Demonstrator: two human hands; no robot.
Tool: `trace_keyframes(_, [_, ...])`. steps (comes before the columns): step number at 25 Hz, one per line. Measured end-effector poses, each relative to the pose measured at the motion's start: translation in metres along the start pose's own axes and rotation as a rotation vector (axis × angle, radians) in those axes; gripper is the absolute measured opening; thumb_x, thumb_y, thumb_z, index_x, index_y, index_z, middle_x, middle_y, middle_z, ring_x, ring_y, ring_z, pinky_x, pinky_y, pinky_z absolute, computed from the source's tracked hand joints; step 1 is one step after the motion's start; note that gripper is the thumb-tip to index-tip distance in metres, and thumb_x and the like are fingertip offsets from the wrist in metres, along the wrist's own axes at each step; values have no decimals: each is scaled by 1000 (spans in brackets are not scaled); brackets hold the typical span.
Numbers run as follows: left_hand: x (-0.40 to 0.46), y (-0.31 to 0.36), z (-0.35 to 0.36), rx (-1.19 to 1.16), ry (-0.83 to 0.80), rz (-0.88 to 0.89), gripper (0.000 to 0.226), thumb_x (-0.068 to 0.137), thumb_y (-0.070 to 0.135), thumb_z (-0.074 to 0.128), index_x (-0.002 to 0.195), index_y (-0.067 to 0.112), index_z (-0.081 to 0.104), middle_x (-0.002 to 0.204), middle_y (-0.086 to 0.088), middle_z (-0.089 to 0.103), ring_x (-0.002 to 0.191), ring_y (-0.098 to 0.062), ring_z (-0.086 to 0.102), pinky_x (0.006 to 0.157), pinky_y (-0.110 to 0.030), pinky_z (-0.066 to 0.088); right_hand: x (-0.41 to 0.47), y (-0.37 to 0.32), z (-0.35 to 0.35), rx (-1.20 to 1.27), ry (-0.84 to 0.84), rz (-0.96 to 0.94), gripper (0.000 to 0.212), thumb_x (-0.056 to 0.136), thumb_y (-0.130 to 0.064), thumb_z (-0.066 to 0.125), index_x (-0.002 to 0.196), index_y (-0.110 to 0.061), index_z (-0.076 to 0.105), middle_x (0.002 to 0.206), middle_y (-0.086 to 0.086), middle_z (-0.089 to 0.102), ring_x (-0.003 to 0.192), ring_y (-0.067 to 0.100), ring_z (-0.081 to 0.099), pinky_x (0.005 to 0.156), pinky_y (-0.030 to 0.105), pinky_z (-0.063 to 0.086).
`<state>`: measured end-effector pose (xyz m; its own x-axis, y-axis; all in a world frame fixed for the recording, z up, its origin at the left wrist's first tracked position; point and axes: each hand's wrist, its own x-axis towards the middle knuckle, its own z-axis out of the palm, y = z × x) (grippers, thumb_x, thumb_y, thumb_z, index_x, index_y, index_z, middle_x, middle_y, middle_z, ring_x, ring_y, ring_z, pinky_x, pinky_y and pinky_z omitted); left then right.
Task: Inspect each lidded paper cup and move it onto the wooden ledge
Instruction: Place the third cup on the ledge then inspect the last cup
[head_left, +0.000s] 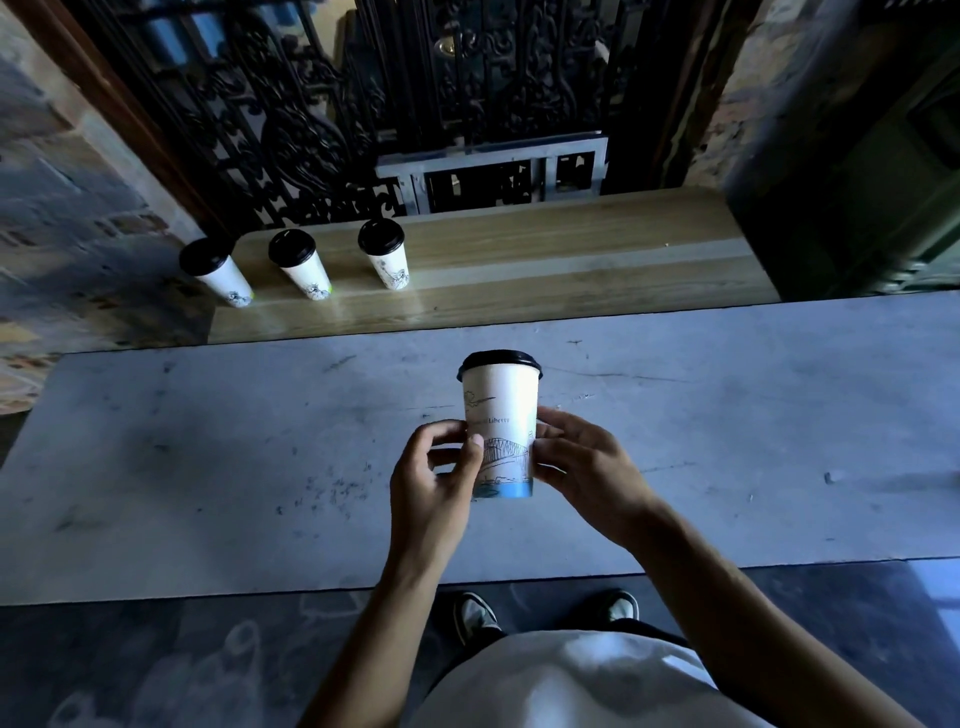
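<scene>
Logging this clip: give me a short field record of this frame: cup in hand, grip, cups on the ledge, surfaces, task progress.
held cup: white paper cup, black lid on, upright, above the grey counter
left hand: grips the cup's lower left side
right hand: grips its lower right side
ledge cups: three lidded cups in a row at the left end of the wooden ledge
progress: three placed, one under inspection
</scene>
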<state>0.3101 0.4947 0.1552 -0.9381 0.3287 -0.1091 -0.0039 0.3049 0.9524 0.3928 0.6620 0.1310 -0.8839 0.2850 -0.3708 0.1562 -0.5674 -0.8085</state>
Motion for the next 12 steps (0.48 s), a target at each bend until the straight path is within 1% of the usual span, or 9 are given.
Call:
trace_keyframes(2, [-1,1,2,19,-3,26,10,94,22,69,99,29,65,102,14,73,92,-4,69,73,-17,55,-1,-2,-5,-43,-66,-6,38,97,6,49,131,3,65,128,25,70,115,30,69,98,34,54])
trace_keyframes(3, [-1,2,4,35,0,37,10,95,20,67,101,27,66,103,12,72,94,-5,69,75,-17,55,-2,-4,-7,-59,-86,-10,35,98,4,50,129,4,66,128,26,70,116,31,69,99,34,54])
trace_keyframes(5, [-2,1,7,59,16,42,11,96,16,65,105,22,67,105,8,73,97,-6,68,77,-15,54,-2,-7,-10,-56,-96,-16,32,97,3,55,126,6,67,127,28,71,114,31,70,98,34,54])
trace_keyframes(7, [-2,0,10,86,44,39,15,95,12,64,108,19,68,109,6,72,98,-4,68,74,-12,54,-2,-9,-13,-30,-89,-21,34,94,2,62,127,7,63,124,28,72,110,32,71,94,35,56])
trace_keyframes(8, [-2,0,12,94,63,36,17,94,12,64,109,19,69,111,5,72,97,-4,67,75,-15,56,-2,-10,-13,-28,-73,-19,38,91,1,67,127,6,61,121,25,73,108,32,72,91,35,58])
trace_keyframes(9, [-2,-1,14,86,76,39,17,93,16,66,110,18,70,110,3,71,95,-5,68,77,-22,59,-2,-13,-13,-38,-46,-15,42,87,-1,73,126,5,58,118,22,75,106,32,72,88,35,59])
trace_keyframes(10, [-3,-1,16,54,76,33,21,90,25,69,110,17,71,109,2,71,93,-5,68,77,-27,61,-2,-15,-13,-53,-21,-8,47,84,-3,77,125,3,56,118,21,75,105,32,73,87,37,60])
trace_keyframes(11, [-5,1,18,25,57,21,32,86,38,70,109,16,72,107,2,71,91,-4,69,75,-27,61,-2,-16,-14,-52,-6,6,51,82,-5,80,125,2,54,119,22,74,105,32,73,87,41,61])
trace_keyframes(12, [-8,2,21,4,26,5,43,81,48,70,110,17,72,106,2,71,89,-2,69,73,-23,60,-2,-18,-15,-35,-1,24,55,80,-7,80,126,0,52,121,24,73,104,34,73,88,44,61])
